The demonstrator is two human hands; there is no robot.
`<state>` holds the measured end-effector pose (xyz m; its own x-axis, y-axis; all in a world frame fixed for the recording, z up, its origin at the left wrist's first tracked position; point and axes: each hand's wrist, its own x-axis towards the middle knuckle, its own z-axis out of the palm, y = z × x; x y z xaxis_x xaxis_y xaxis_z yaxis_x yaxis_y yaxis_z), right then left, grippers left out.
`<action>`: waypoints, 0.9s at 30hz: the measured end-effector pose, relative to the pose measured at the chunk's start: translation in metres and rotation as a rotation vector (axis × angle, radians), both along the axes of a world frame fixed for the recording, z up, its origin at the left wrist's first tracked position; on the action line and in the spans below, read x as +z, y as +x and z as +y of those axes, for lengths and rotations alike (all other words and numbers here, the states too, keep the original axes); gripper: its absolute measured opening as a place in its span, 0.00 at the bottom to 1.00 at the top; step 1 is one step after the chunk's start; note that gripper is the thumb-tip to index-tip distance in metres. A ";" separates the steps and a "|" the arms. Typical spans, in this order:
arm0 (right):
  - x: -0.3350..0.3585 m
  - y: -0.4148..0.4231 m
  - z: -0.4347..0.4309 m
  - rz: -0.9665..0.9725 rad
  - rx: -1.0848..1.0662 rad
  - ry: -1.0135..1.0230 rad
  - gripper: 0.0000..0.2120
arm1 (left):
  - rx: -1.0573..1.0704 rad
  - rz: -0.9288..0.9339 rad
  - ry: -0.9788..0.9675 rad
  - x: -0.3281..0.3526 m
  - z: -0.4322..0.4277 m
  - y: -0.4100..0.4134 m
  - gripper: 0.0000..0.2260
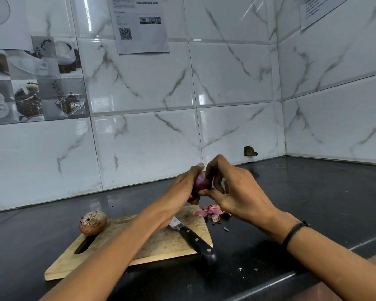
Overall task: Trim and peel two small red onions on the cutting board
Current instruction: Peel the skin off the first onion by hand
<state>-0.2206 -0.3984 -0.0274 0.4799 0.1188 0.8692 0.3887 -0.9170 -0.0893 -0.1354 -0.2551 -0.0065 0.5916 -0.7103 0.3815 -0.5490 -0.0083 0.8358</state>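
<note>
A small purple-red onion (200, 181) is held in the air above the far right corner of the wooden cutting board (161, 242). My left hand (186, 187) grips it from the left. My right hand (232, 187) has its fingers curled on the onion's right side. A second onion (93, 222), still in brown papery skin, sits on the board's far left corner. A black-handled knife (193, 237) lies on the board's right side, its blade partly hidden under my left forearm.
Pink onion peels (212, 211) lie on the dark countertop (313, 203) just right of the board. Tiled walls meet in a corner at the back right. The counter's front edge runs below the board.
</note>
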 end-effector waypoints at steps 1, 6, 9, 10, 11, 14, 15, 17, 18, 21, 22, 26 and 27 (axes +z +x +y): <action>-0.001 0.001 0.001 0.004 -0.003 -0.022 0.19 | 0.001 0.001 -0.012 0.001 0.000 0.000 0.20; 0.000 0.000 0.003 -0.015 0.001 0.078 0.23 | 0.021 0.020 -0.006 0.002 0.000 0.005 0.20; 0.002 -0.002 0.000 -0.026 0.024 0.152 0.25 | 0.023 0.047 -0.004 0.000 -0.002 0.009 0.16; 0.002 -0.002 0.000 -0.024 0.030 0.155 0.25 | 0.022 0.053 -0.007 -0.001 -0.002 0.010 0.16; 0.002 -0.002 0.001 -0.019 0.033 0.153 0.24 | 0.018 0.060 -0.013 -0.001 -0.002 0.010 0.17; 0.001 -0.001 0.002 -0.015 0.033 0.134 0.24 | 0.002 0.071 -0.027 -0.001 0.000 0.008 0.18; 0.001 -0.002 0.002 -0.016 0.029 0.129 0.24 | -0.003 0.075 -0.030 0.000 0.000 0.007 0.18; 0.001 -0.002 0.001 -0.017 0.022 0.109 0.25 | -0.004 0.080 -0.028 0.000 0.001 0.005 0.18; 0.001 -0.001 0.001 -0.016 0.021 0.095 0.25 | -0.005 0.075 -0.021 0.000 0.001 0.004 0.18; 0.001 0.000 0.001 0.005 0.013 0.057 0.26 | 0.007 0.025 0.008 0.000 0.001 0.003 0.18; 0.001 0.000 0.001 0.010 0.007 0.051 0.26 | 0.014 0.008 0.018 -0.001 0.001 0.003 0.17; 0.000 0.000 0.000 0.030 -0.001 0.033 0.25 | 0.011 0.016 0.010 -0.002 0.000 0.003 0.17; -0.001 0.001 0.001 0.029 0.000 0.025 0.24 | 0.008 0.028 0.002 -0.001 0.000 0.003 0.17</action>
